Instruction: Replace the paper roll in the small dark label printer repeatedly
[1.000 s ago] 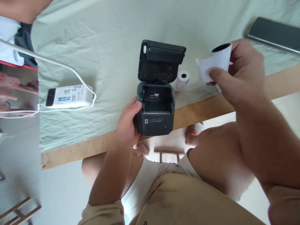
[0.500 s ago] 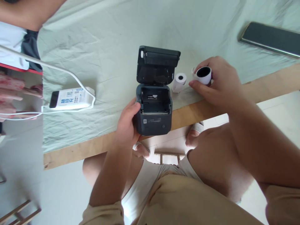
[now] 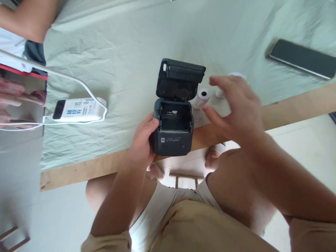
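Note:
My left hand [image 3: 144, 138] grips the left side of a small dark label printer [image 3: 173, 141] at the table's near edge. The printer's lid [image 3: 181, 78] stands up, and its inner compartment shows no roll. Just right of the printer, a small white paper roll [image 3: 201, 99] stands on end. My right hand [image 3: 236, 105] hovers beside that roll, thumb and fingers apart, holding nothing. Behind the right hand, another white roll [image 3: 219, 93] is mostly hidden.
A dark phone [image 3: 303, 57] lies at the right on the green tablecloth [image 3: 126, 45]. At left sits a white power bank [image 3: 80, 109] with a white cable [image 3: 68, 76]. Another person's arm [image 3: 31, 17] rests at the upper left.
My right hand has let go of the wider white roll, leaving it on the cloth, and has opened and moved left toward the small roll. The left hand still holds the printer.

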### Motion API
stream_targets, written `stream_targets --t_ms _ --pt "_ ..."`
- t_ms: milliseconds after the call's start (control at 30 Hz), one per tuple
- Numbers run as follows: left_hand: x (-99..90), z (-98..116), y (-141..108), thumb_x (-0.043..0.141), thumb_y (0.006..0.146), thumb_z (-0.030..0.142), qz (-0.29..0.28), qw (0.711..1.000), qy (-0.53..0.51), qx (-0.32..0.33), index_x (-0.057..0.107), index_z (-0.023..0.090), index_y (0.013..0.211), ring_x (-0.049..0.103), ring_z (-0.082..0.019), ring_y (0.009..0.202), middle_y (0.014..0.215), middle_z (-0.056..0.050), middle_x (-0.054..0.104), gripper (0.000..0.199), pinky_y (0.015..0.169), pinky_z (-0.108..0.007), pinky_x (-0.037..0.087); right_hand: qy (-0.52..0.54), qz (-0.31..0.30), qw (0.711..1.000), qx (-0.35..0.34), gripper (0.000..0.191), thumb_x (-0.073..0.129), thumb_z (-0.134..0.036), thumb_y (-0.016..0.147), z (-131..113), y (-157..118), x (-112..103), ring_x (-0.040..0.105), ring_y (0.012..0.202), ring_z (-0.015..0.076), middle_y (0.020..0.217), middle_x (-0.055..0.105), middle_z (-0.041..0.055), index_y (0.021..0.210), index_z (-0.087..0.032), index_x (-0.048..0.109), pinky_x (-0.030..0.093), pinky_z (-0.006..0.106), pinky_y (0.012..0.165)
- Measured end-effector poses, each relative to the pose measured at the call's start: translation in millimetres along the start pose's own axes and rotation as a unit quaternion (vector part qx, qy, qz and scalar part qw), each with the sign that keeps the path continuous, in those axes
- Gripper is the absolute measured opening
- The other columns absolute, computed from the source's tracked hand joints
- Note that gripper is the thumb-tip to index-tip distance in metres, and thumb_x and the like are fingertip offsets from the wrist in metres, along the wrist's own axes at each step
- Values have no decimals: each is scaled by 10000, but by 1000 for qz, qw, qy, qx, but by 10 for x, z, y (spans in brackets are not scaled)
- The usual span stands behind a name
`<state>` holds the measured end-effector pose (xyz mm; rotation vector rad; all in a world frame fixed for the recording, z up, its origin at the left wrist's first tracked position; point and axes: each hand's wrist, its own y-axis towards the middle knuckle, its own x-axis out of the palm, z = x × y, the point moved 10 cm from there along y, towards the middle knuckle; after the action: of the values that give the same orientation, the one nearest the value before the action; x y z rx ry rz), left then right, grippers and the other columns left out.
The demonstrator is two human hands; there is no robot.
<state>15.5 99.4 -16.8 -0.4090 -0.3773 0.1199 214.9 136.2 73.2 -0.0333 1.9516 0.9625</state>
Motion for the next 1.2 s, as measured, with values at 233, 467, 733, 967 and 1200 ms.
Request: stream_targets --t_ms 233,467,733,967,1200 --pt "-51 26 4 747 827 448 18 999 14 28 718 184 899 773 -224 759 861 -27 778 275 601 -308 624 44 -68 994 76 477 622 -265 947 148 -87 523 693 1139 328 1321 618 122 1416 -319 556 603 571 940" --pt "-37 15 20 727 843 442 2 1000 15 28 727 196 923 767 -223 759 819 -17 760 259 581 -300 613 143 85 981 101 538 707 -159 843 146 -59 104 713 883 220 1090 685 41 1329 -314 536 621 423 763" --pt "6 55 -13 795 848 456 -24 997 19 72 742 195 966 674 -126 615 801 3 739 292 566 -223 573 200 91 975 -24 357 721 -146 931 -558 58 -165 795 985 211 1139 809 -27 1206 -326 581 627 385 827" --pt "-11 114 -8 826 804 363 -3 996 48 81 732 176 983 645 -117 607 785 5 713 275 541 -208 535 137 92 986 -27 193 667 -59 898 -548 130 110 811 915 164 1060 843 -50 920 -242 610 532 331 762" --pt "-48 74 -36 764 863 513 -8 995 44 90 724 196 954 676 -158 744 833 -5 708 333 662 -247 564 165 69 981 -74 135 632 -177 961 -721 52 43 752 841 152 950 821 -63 873 -277 652 474 361 733"
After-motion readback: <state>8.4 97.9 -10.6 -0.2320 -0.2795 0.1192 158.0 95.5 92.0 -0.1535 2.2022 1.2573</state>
